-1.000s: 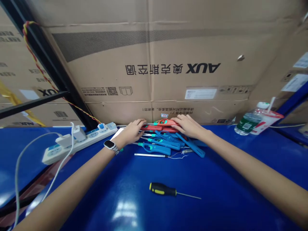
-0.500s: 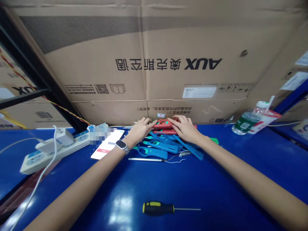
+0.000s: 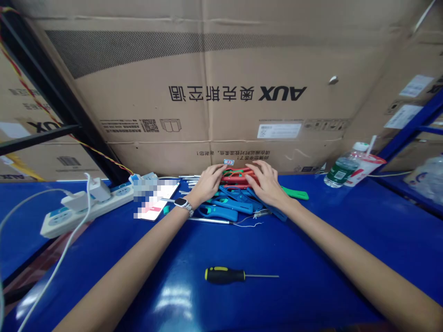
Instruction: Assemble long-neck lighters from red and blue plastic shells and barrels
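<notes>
Several blue lighters [image 3: 221,212] with long metal tips lie in a pile at the back of the blue table, red ones [image 3: 238,177] behind them. My left hand [image 3: 209,182] rests at the left end of the red lighters, fingers bent over them. At their right end is my right hand [image 3: 266,182], fingers apart, touching the red pile. Whether either hand grips a lighter is unclear. A green lighter [image 3: 295,193] pokes out beyond my right wrist. In front of the pile lies a thin metal rod [image 3: 211,221] with a wire.
A black and yellow screwdriver [image 3: 224,275] lies near the front. At left are a power strip [image 3: 97,207] and a phone [image 3: 155,210]. A bottle [image 3: 341,170] and a cup [image 3: 363,168] stand at right. A large carton [image 3: 221,60] rises behind the table.
The view has shifted slightly. My left hand has moved off the top of the red lighters toward their left end, and my right hand is more spread over the right end.
</notes>
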Motion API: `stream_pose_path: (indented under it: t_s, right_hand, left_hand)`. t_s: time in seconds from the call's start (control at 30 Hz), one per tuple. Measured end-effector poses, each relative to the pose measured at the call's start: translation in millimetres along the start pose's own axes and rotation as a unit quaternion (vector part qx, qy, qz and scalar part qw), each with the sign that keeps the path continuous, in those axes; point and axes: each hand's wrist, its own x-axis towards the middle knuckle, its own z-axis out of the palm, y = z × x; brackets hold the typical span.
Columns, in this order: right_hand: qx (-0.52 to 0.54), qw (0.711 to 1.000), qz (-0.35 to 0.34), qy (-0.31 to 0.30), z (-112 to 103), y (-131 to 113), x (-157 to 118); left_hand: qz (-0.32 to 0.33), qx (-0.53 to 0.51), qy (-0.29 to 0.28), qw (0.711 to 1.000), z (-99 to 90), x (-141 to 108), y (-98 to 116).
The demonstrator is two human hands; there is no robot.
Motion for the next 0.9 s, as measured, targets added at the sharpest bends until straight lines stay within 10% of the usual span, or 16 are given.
stream_pose_path:
  t_s: [0.17,0.4,0.67,0.9]
  right_hand:
    - [-0.005,0.998,-0.057,-0.017,-13,-18,-32]
    - [0.034,0.989,-0.113,-0.087,-47,-23,-62]
    - [0.023,0.979,-0.125,-0.160,-41,-21,-76]
    - [0.046,0.993,-0.059,-0.090,-37,-19,-74]
  left_hand:
    - [-0.002,-0.035,0.076,0.997,-20.6,-12,22]
    - [0.112,-0.038,-0.031,0.992,-41.0,-64,71]
    - [0.107,-0.004,-0.142,0.984,-32.8,-86,67]
    - [0.095,-0.004,-0.084,0.992,-36.5,-84,70]
